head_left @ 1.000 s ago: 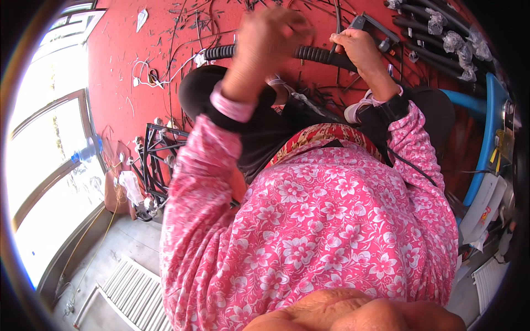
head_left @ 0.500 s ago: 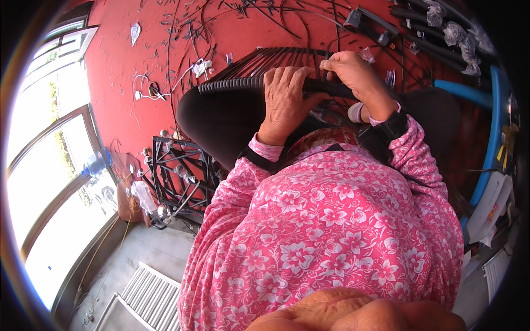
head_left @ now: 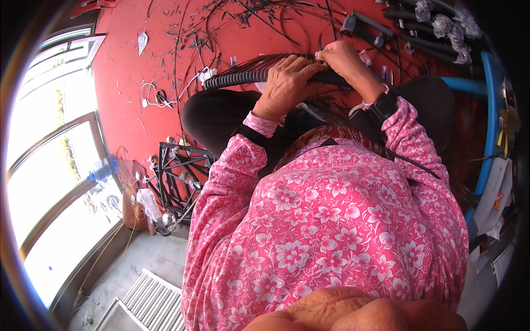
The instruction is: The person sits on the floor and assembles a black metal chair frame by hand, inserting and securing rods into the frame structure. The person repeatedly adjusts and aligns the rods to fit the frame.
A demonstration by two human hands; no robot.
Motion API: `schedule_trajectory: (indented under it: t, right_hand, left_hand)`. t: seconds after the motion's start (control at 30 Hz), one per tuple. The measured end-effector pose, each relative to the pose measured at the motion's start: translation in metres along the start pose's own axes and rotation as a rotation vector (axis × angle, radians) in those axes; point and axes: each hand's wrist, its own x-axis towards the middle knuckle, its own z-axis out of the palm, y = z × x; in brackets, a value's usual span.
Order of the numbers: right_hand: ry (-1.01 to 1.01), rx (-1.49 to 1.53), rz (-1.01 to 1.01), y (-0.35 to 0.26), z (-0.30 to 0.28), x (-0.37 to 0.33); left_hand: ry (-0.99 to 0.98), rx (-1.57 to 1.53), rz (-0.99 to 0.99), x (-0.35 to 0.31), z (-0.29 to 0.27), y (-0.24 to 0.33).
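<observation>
A dark frame bar (head_left: 234,79) lies across my lap, its left stretch wound closely with black plastic strip. Beyond it, a row of dark strands (head_left: 251,65) stretches away at a slant. My left hand (head_left: 290,84) is closed over the bar, fingers on its far side and thumb toward my right hand. Just to the right, my right hand (head_left: 346,63) pinches a thin dark strip (head_left: 320,42) at the bar's far edge. The strip's grip point is partly hidden by the fingers.
Loose strips and offcuts (head_left: 207,33) litter the red floor. A power tool (head_left: 364,26) and plastic-wrapped black tubes (head_left: 436,41) lie far right. A blue chair frame (head_left: 490,99) stands right; black metal frames (head_left: 176,171) stand left, near the window. White cable (head_left: 152,96) lies far left.
The wound bar has tipped, so its strands now look foreshortened. My right hand has moved slightly up and left, and my left hand slightly right, closing the gap between them.
</observation>
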Motion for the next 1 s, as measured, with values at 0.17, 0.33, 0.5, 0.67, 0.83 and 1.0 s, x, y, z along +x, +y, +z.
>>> schedule_trajectory:
  t: [0.17, 0.33, 0.5, 0.67, 0.83, 1.0]
  right_hand:
    - [0.294, 0.022, -0.236, -0.024, -0.012, 0.021]
    - [0.288, 0.513, -0.492, -0.014, -0.037, -0.044]
    - [0.039, 0.351, -0.11, 0.041, -0.018, -0.102]
    - [0.135, 0.7, -0.185, 0.067, 0.007, -0.076]
    - [0.108, 0.598, -0.09, 0.064, 0.011, -0.071]
    - [0.251, 0.231, -0.308, 0.06, 0.005, -0.077]
  left_hand:
    - [-0.024, 0.033, -0.115, 0.017, 0.008, -0.016]
    - [-0.043, -0.011, -0.176, 0.024, 0.025, -0.01]
    - [-0.133, -0.058, -0.249, 0.033, 0.028, 0.003]
    - [-0.2, -0.088, -0.263, 0.046, 0.023, 0.012]
    - [-0.125, -0.1, -0.227, 0.049, 0.023, 0.021]
    - [-0.127, -0.086, -0.226, 0.049, 0.022, 0.022]
